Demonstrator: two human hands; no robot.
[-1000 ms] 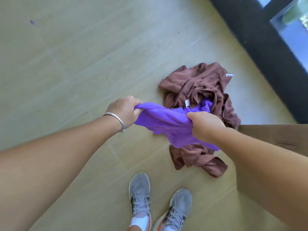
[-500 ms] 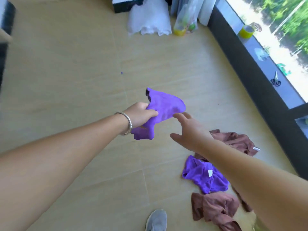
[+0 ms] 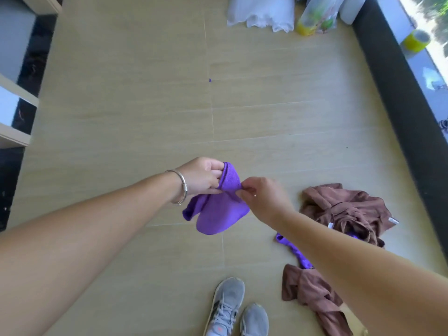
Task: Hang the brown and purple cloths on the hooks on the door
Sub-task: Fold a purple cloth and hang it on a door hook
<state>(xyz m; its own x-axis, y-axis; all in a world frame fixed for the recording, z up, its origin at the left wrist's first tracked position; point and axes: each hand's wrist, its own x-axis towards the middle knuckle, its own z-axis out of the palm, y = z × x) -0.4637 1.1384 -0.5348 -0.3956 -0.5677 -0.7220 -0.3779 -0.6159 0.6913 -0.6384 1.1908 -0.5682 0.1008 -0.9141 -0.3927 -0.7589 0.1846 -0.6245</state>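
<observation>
Pale floor tiles fill the room. Both hands hold up one purple cloth over them. The left hand grips its top edge, and the right hand pinches the same edge close by, maybe to find a good spot for a hook. More brown cloths and another purple one lie in a pile beside the gray shoes. No door or hooks show.

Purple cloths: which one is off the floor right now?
The purple cloth held up between both hands; the other purple cloth lies on the floor among the brown cloths.
</observation>
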